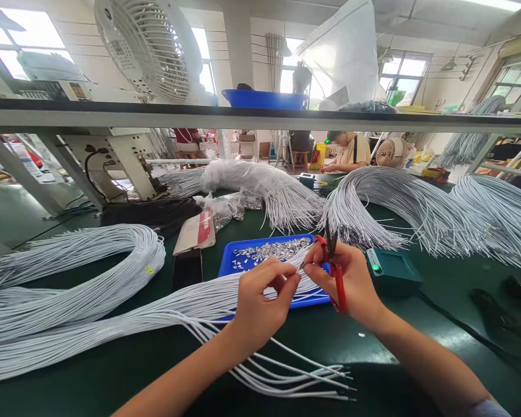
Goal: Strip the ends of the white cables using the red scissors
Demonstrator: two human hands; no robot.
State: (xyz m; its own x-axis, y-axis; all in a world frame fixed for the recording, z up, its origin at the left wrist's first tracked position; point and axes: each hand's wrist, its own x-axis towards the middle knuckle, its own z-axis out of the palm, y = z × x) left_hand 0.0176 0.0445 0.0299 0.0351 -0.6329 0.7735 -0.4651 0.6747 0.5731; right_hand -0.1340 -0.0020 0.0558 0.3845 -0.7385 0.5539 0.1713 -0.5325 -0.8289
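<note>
My left hand (267,295) pinches the end of a white wire (298,269) between thumb and fingertips. Red-handled scissors (339,289) hang in my right hand (351,278), their dark blades pointing up. The thumb and forefinger of that hand also pinch at the wire's tip, where a tiny metal piece seems to sit, too small to make out. Beneath both hands, a bundle of white wires (156,310) lies across a blue tray (230,255) holding many small metal pieces (278,250). Several wire ends (304,379) with bare tips spread out in front of the tray.
Coiled white wires (143,249) lie at left, and more bundles (373,197) stand behind the tray. A green box (393,275) with a lit lamp sits at right. A cardboard piece (195,231) lies at left. A shelf (260,120) crosses above; a person (351,152) sits beyond.
</note>
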